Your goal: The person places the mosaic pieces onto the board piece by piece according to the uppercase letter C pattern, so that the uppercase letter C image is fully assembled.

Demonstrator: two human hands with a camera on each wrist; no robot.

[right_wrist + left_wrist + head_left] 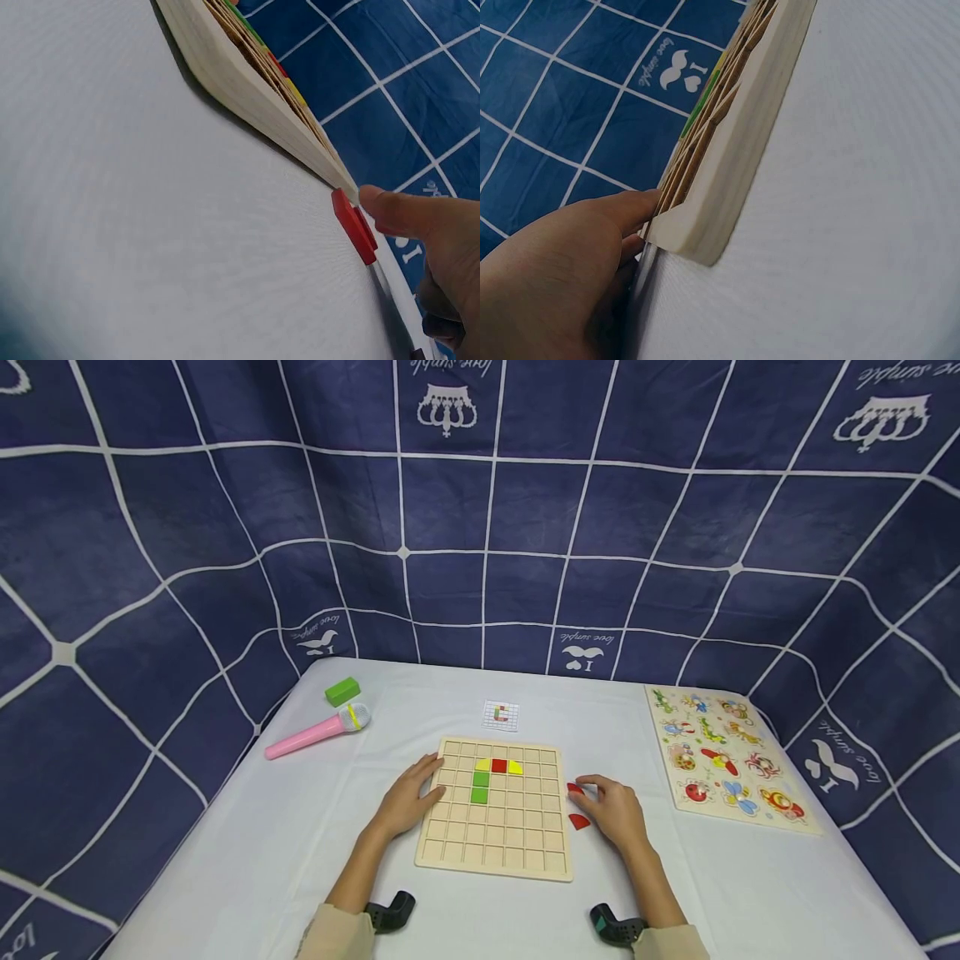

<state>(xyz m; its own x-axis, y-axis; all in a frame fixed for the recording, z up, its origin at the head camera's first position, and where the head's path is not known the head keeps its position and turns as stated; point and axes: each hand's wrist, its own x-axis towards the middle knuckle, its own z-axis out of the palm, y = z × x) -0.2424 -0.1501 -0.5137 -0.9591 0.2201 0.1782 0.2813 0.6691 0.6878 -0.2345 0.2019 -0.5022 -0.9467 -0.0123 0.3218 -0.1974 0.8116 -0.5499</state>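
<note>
A wooden grid board (495, 843) lies on the table between the hands. Set in its cells are two green squares (480, 787), a red square (499, 766) and two yellow quarter-round pieces (515, 767). My left hand (406, 797) rests along the board's left edge, fingers relaxed, thumb and fingertips at the rim. Just right of the board, my right hand (617, 810) has thumb and index finger at the two sides of a red quarter-round piece (574, 787), pinching it low by the table. A second red quarter-round piece (579, 821) lies nearer me, beside the thumb.
A small pattern card (500, 716) lies behind the board. To the back left are a pink toy microphone (318, 732) and a green block (342, 691). An insect puzzle board (731, 760) lies at the right. Blue grid cloth (525, 510) hangs around the table.
</note>
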